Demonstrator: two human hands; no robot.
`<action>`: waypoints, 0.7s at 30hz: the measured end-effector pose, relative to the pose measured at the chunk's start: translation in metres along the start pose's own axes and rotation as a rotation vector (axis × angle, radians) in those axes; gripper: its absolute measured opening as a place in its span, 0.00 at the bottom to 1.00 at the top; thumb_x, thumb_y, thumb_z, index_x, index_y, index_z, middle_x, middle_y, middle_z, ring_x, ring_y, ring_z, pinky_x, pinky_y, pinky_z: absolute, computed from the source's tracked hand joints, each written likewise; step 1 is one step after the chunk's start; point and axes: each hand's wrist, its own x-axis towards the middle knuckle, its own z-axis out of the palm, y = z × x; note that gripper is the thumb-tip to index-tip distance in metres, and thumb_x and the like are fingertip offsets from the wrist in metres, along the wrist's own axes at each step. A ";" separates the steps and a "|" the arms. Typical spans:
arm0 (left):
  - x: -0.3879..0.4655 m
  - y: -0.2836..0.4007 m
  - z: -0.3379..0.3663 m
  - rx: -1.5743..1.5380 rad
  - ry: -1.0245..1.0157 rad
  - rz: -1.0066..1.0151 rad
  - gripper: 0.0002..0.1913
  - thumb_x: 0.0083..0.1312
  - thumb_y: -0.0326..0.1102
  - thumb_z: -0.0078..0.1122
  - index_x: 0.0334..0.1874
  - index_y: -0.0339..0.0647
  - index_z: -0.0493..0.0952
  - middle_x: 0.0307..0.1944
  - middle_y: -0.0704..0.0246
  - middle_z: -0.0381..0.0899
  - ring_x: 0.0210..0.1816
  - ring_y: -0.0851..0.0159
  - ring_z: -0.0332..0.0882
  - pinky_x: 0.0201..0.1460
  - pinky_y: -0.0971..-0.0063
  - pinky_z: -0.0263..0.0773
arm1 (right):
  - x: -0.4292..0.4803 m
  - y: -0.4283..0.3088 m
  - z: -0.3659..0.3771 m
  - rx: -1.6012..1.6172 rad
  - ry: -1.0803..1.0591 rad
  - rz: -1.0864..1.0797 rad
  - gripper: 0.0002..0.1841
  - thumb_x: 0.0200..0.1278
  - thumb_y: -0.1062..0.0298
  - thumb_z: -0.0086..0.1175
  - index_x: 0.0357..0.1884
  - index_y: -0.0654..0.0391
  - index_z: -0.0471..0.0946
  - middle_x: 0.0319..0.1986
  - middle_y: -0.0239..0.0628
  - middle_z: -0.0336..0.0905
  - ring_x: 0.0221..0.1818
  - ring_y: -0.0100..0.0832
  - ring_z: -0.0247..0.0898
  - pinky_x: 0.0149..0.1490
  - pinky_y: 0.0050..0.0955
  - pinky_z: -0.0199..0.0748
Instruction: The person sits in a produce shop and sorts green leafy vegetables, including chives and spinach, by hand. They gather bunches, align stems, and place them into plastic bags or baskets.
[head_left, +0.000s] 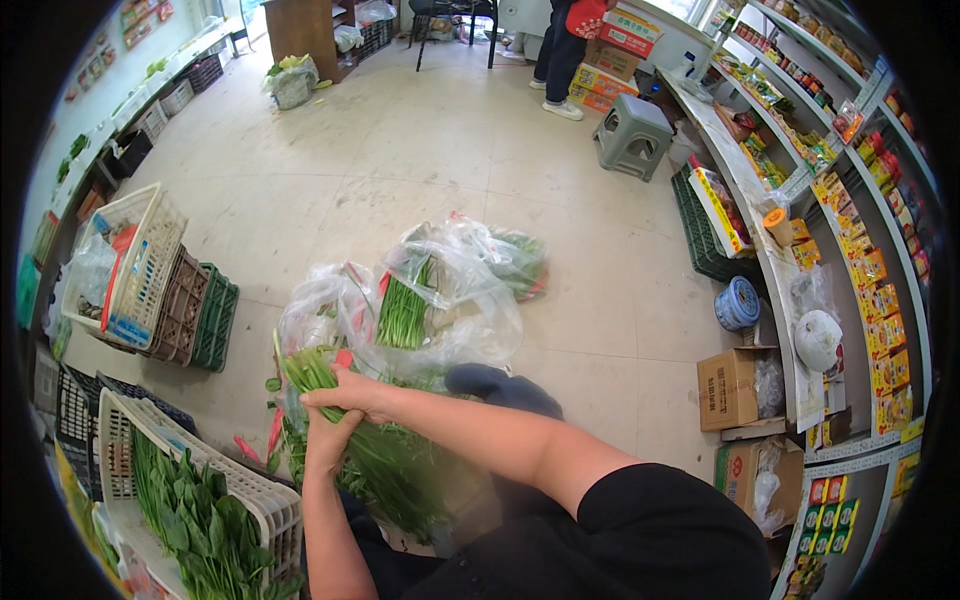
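Both my hands are closed around the stems of a bunch of leafy greens (390, 465); its feathery leaves hang down and look blurred. My left hand (330, 435) grips from below and my right hand (356, 394) from above, touching each other. Just beyond them on the floor, a bundle of thin green stalks (403, 315) lies partly inside a clear plastic bag (480, 330). Another bag with greens (517, 259) sits farther back. Red strips, perhaps ties, lie left of my hands. More greens lie beneath the bunch, partly hidden by it.
A white plastic basket (262, 510) of broad-leaved greens (202, 517) stands at the lower left, stacked crates (214, 319) beyond it. At right are a grey stool (636, 135), cardboard boxes (727, 390) and stocked shelves (855, 247). Another person (559, 60) stands at the back by stacked boxes.
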 end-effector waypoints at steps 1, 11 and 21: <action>0.001 0.003 0.005 -0.054 0.024 0.006 0.43 0.57 0.34 0.71 0.70 0.44 0.51 0.58 0.63 0.67 0.56 0.63 0.70 0.55 0.69 0.71 | 0.001 -0.001 0.000 0.060 0.011 0.030 0.33 0.54 0.62 0.65 0.62 0.59 0.67 0.52 0.39 0.73 0.56 0.30 0.67 0.59 0.31 0.66; 0.012 0.014 0.003 -0.341 0.012 -0.096 0.26 0.57 0.26 0.60 0.59 0.41 0.64 0.46 0.65 0.74 0.42 0.61 0.78 0.43 0.67 0.77 | 0.041 0.009 -0.037 -0.918 0.101 -0.384 0.25 0.63 0.50 0.58 0.52 0.62 0.75 0.44 0.42 0.77 0.47 0.28 0.72 0.51 0.30 0.69; 0.004 0.018 0.000 -0.412 0.115 -0.116 0.22 0.57 0.27 0.61 0.54 0.39 0.68 0.39 0.65 0.76 0.34 0.62 0.79 0.36 0.66 0.79 | 0.030 -0.005 -0.027 -0.438 0.060 -0.429 0.14 0.65 0.61 0.58 0.43 0.63 0.77 0.30 0.29 0.78 0.32 0.18 0.69 0.37 0.22 0.69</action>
